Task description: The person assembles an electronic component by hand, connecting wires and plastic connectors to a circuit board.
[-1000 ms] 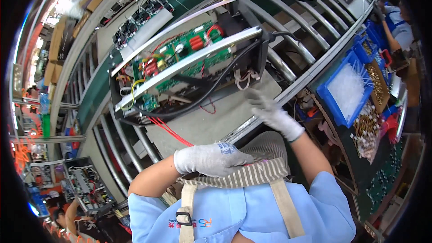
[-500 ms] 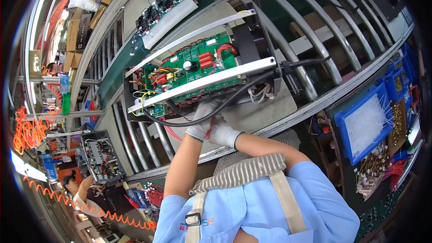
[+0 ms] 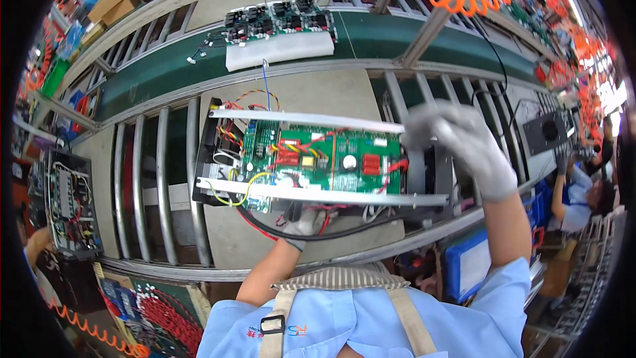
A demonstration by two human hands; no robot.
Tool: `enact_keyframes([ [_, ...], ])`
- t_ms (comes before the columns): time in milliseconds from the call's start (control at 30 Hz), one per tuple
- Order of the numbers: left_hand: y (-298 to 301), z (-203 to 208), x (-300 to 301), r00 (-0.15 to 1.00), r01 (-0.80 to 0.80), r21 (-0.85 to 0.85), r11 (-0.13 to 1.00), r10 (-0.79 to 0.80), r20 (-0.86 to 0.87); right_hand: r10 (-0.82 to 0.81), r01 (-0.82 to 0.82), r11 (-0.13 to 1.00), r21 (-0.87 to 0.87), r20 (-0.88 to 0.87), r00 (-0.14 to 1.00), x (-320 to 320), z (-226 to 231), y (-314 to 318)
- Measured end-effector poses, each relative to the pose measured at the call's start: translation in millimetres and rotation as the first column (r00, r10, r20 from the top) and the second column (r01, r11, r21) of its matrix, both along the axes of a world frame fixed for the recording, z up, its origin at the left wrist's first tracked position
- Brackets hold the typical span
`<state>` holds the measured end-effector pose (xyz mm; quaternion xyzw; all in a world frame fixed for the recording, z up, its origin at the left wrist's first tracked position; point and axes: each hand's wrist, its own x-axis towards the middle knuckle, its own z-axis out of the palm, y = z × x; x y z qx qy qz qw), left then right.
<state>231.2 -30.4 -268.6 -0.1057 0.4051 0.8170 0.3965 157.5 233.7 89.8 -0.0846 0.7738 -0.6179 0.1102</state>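
An electronic unit with an open black chassis (image 3: pixel 429 174) lies before me, with green circuit boards (image 3: pixel 358 174) inside and two white metal bars (image 3: pixel 331 193) along its long sides. At its near side, my left hand (image 3: pixel 303 221), in a white glove, is among red and black wires (image 3: pixel 286 217) beneath the near bar; its fingers are partly hidden. A thick black cable (image 3: pixel 358 231) runs along the unit's near side. My right hand (image 3: pixel 457 146), gloved too, is raised over the unit's right end. Motion blurs its bent fingers, and I see nothing held in them.
Metal rollers (image 3: pixel 164 185) flank the board (image 3: pixel 232 238) under the unit. Beyond is a green belt (image 3: pixel 165 73) with circuit assemblies by a white foam block (image 3: pixel 281 50). Another open unit (image 3: pixel 69 202) stands left; a blue bin (image 3: pixel 464 265) is at near right. People work on both sides.
My right hand has left the near side of the unit and risen over its right end. My left hand stays near the wires. The whole view has turned.
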Motion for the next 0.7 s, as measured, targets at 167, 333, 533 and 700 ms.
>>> enact_keyframes([
  [167,29,-12,-4,0.982,-0.026,-0.033,0.999,0.019,-0.188,0.425,-0.438,0.815,0.379,0.123,0.897,-162,-114,29],
  [333,23,-33,7,0.935,-0.164,-0.167,0.972,0.1,-0.341,0.74,-0.927,0.335,0.167,0.562,0.368,-199,-229,-6],
  [533,27,-55,32,0.881,-0.218,-0.312,0.925,0.05,-0.47,0.712,-0.894,0.444,-0.061,0.63,0.31,-190,-270,-32],
  [700,28,-68,53,0.808,-0.228,-0.411,0.883,-0.064,-0.586,0.663,-0.922,0.376,-0.091,0.721,0.2,-196,-259,-52],
])
